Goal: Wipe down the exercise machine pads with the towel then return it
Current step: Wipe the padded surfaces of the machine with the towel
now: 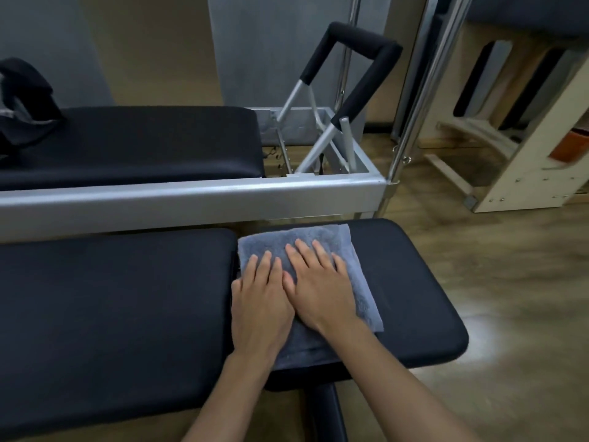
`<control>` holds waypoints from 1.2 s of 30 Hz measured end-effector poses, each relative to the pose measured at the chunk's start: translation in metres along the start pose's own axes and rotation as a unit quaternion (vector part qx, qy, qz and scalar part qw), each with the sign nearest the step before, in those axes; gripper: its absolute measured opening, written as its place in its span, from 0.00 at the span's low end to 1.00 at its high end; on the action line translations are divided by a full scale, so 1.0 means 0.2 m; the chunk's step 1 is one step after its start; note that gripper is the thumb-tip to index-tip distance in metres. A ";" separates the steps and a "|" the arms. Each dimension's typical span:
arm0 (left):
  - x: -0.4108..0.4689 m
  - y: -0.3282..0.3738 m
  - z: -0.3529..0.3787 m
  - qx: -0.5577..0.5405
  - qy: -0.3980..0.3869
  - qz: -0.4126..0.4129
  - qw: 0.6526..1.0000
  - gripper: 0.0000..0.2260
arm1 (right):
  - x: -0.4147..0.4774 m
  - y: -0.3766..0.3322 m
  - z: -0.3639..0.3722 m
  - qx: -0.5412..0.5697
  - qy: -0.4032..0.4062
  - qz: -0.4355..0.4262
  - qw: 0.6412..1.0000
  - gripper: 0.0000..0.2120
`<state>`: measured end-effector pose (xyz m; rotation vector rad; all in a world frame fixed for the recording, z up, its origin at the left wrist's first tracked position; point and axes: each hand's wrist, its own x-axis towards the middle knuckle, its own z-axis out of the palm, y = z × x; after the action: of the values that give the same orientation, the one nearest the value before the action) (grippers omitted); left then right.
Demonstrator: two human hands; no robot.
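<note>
Now both hands lie flat, fingers spread, on the folded grey towel [344, 250], gripping nothing; the left hand [259, 301] touches the right hand [322, 288]; the towel rests on the small black pad [414, 298], at its edge nearest the long pad [111, 314]

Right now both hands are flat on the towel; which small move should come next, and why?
Probably slide the towel rightward across the small pad. The left hand and right hand press it flat at that pad's left end, beside the gap to the long pad, so the bare right part seems unwiped.
</note>
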<state>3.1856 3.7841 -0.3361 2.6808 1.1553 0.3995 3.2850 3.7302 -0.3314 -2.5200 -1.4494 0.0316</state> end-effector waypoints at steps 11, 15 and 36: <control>-0.23 0.41 0.06 0.005 -0.003 0.028 1.000 0.22 | -0.32 0.34 -0.12 -0.024 0.011 0.035 0.999 0.26; -0.20 0.68 0.15 -0.005 0.001 0.048 0.999 0.22 | -0.35 0.61 -0.19 -0.026 0.005 0.067 0.997 0.26; 0.39 0.11 0.07 0.024 -0.024 -0.016 0.999 0.22 | 0.38 0.21 0.01 0.026 -0.021 -0.002 0.999 0.28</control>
<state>3.2568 3.8252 -0.3303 2.6935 1.2078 0.3030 3.3588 3.7751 -0.3352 -2.4890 -1.4511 0.1201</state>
